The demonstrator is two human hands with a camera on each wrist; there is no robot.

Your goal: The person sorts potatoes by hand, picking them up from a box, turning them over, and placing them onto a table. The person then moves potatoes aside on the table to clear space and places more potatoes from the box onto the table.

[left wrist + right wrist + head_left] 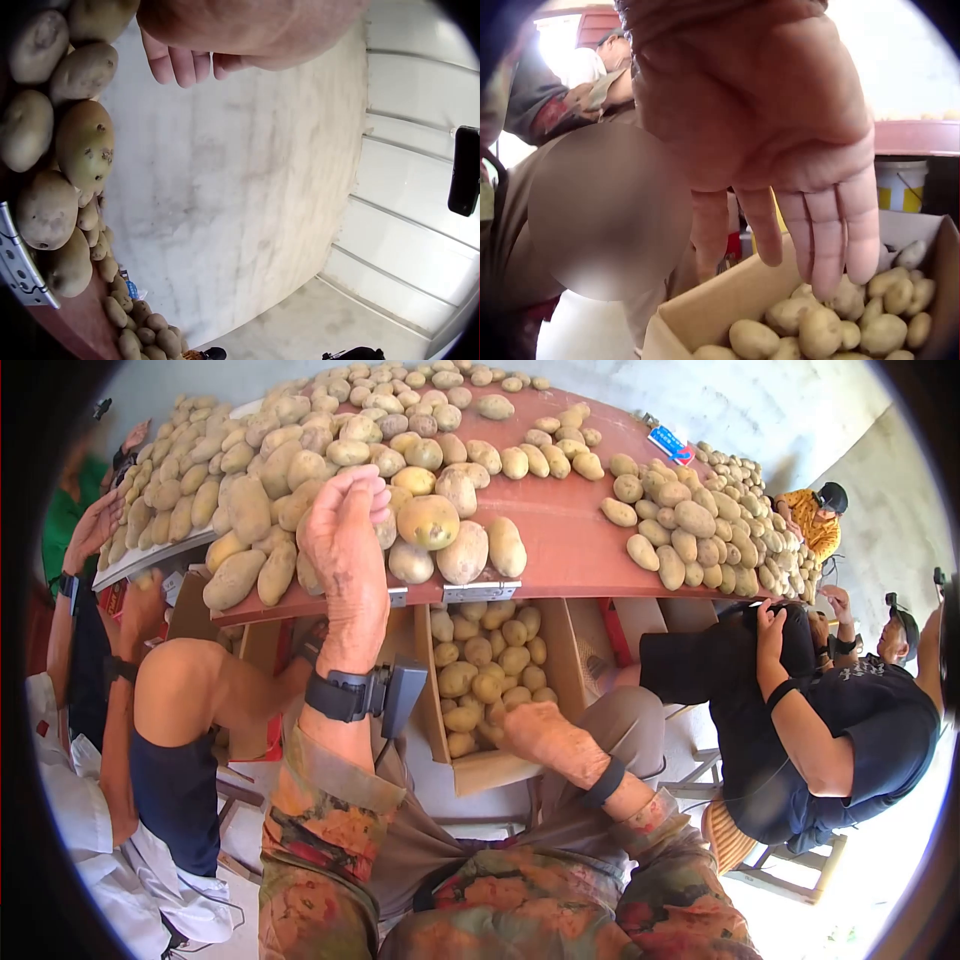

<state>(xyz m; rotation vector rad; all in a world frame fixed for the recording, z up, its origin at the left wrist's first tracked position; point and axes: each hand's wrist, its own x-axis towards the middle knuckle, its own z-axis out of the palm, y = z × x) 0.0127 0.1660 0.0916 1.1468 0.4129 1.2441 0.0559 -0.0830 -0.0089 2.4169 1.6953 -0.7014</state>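
Observation:
My left hand (345, 545) is raised at the table's near edge, in front of the heaped potatoes (250, 510). Its fingers are loosely bent, and no potato shows in it. A large potato with a greenish patch (85, 144) lies on top of the pile close to this hand. Lower down, my right hand (552, 740) hovers over the near right corner of a cardboard box (562, 670) filled with potatoes (485, 665). From the right wrist, that hand's fingers (829, 225) hang straight and apart above those potatoes, the palm bare.
The red tabletop (560, 520) has a metal hinge (480, 591) on its near edge. A second potato heap (700, 525) lies to the right. People sit close on both sides, including one in a black shirt (800, 760). A bucket (901, 186) stands beyond the box.

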